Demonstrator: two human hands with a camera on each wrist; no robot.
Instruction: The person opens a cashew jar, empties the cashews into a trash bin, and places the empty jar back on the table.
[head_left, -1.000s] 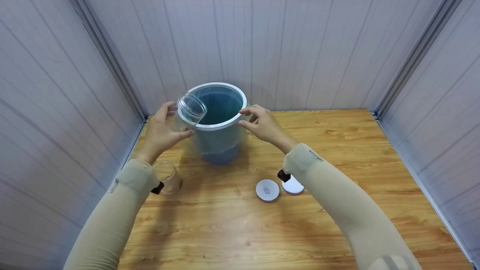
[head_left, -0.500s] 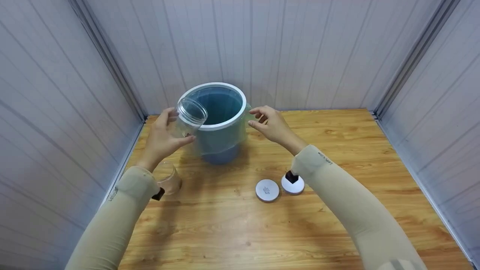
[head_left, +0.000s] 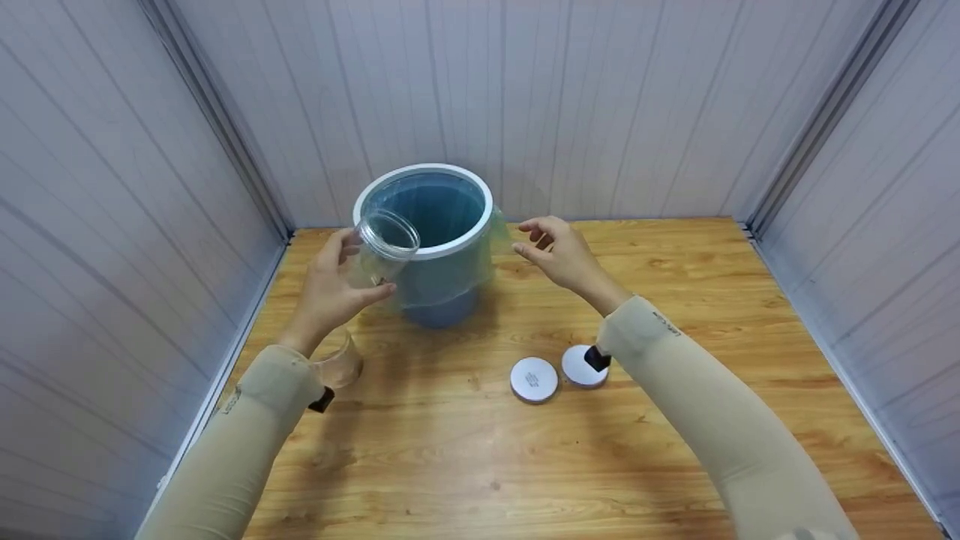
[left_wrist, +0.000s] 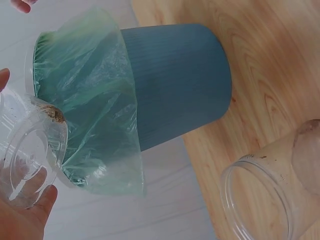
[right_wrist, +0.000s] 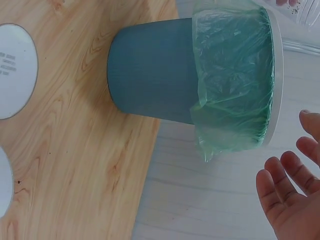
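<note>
My left hand (head_left: pixel 330 289) grips a clear plastic jar (head_left: pixel 388 259), thumb and fingers on opposite sides. It is tilted, its open mouth overlapping the near-left rim of a blue trash can (head_left: pixel 442 309). In the left wrist view, a brown clump of residue (left_wrist: pixel 51 112) sticks near the base of this jar. A thin green bag (left_wrist: pixel 95 100) lines the can and folds down outside under a white ring (head_left: pixel 448 250). My right hand (head_left: pixel 562 255) is off the can's right side, fingers loosely bent and holding nothing.
A second clear jar (head_left: pixel 341 366) stands on the wooden table (head_left: pixel 480 450) below my left forearm, partly hidden. Two round white lids (head_left: pixel 534 380) lie side by side near my right wrist. Pale panel walls (head_left: pixel 600 105) enclose the table at the back and sides.
My right hand has drawn away from the can's rim to the right. My left hand has lowered slightly toward me, still gripping the tilted jar.
</note>
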